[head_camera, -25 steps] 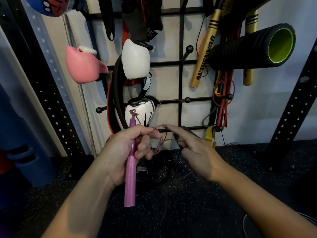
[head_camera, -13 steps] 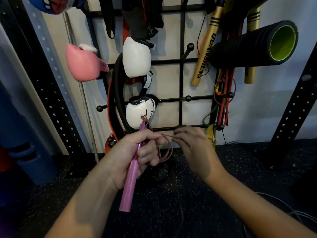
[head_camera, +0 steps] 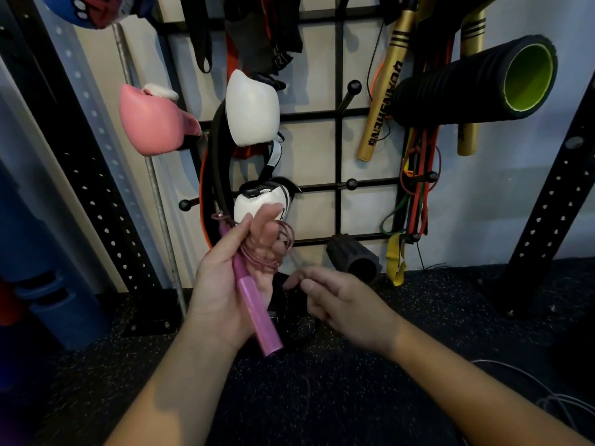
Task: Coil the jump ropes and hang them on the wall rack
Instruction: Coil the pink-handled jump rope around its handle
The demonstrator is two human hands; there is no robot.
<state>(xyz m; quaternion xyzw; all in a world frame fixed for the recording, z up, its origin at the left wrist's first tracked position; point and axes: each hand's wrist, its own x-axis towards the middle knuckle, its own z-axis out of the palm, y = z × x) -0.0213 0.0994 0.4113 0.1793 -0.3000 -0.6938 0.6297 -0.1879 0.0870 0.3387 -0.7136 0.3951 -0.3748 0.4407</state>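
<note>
My left hand (head_camera: 231, 278) grips the pink jump rope handle (head_camera: 254, 312), which slants down to the right. Several loops of thin pink cord (head_camera: 283, 249) are wound around that hand's fingers. My right hand (head_camera: 338, 300) sits just right of and below it, with thumb and forefinger pinched together; the cord between them is too thin to make out. The black wall rack (head_camera: 338, 149) with ball-tipped pegs rises straight ahead, one free peg (head_camera: 352, 88) above my hands. A pale rope (head_camera: 553, 397) lies on the floor at the lower right.
On the rack hang a pink boxing glove (head_camera: 151, 120), white gloves (head_camera: 252, 107), gold sticks (head_camera: 383, 88), coloured resistance bands (head_camera: 418, 188) and a black foam roller (head_camera: 476, 82). A small roller (head_camera: 354, 257) lies on the speckled floor. Perforated black uprights (head_camera: 550, 201) stand on both sides.
My left hand turned its palm up and rose slightly, with more pink cord looped on its fingers. My right hand dropped down and right of the loops.
</note>
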